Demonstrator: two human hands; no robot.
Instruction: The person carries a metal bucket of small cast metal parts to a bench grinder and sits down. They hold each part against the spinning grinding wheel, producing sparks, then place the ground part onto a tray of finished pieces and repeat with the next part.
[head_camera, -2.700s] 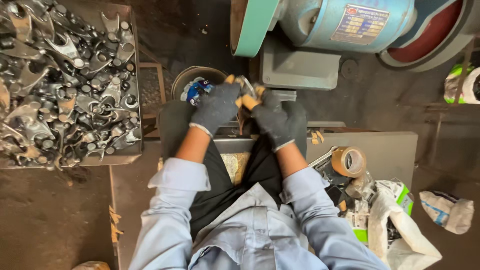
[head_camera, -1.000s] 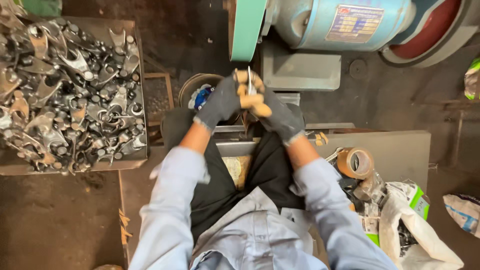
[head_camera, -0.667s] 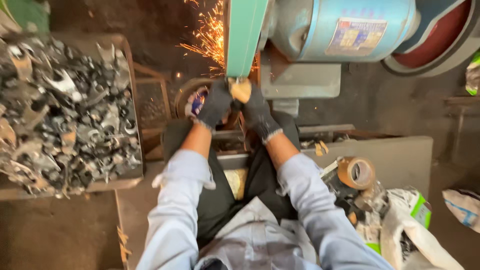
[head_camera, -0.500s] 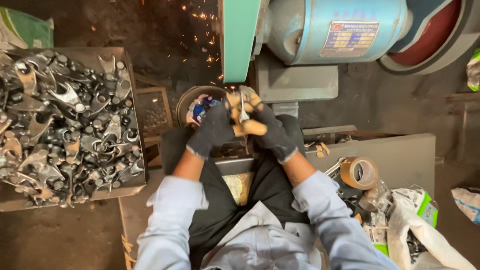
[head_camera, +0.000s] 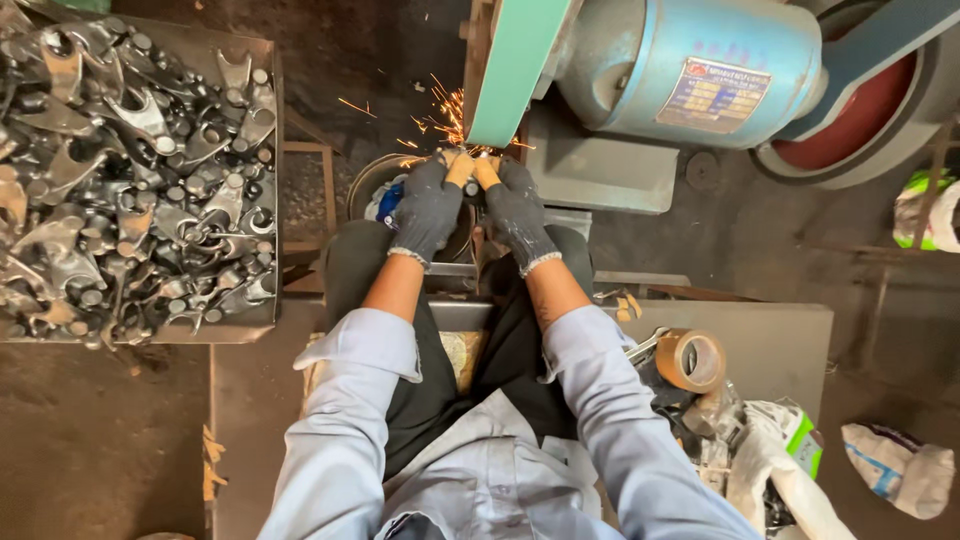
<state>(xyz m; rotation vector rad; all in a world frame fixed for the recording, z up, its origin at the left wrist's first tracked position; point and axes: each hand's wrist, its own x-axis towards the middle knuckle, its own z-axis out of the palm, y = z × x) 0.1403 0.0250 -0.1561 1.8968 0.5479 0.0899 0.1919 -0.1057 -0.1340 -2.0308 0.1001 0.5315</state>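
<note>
Both hands are pressing forward again compared with half a second ago, back up against the belt (head_camera: 515, 70), and sparks (head_camera: 440, 110) are flying once more toward 11 o'clock. Left hand (head_camera: 428, 205) and right hand (head_camera: 518, 210), both in dark knit gloves, are sitting side by side with fingertips nearly touching, each grip closing tight on one small part (head_camera: 470, 172) that is meeting the green belt's lower end; most of the part is hiding behind the fingers. A blue motor (head_camera: 690, 70) is sitting at 1 o'clock of the hands, with a red wheel (head_camera: 850, 130) further toward 2 o'clock. A round bucket (head_camera: 375, 190) is lying just under the left hand, partly covered by it. At 9 o'clock a tray (head_camera: 262, 320) is holding a heap of grey metal forgings (head_camera: 120, 170). At 4 o'clock of the hands a tape roll (head_camera: 690, 360) is resting on a grey box (head_camera: 780, 340), beside crumpled bags (head_camera: 890, 465). Light blue sleeves (head_camera: 350, 420) are filling the lower frame.
</note>
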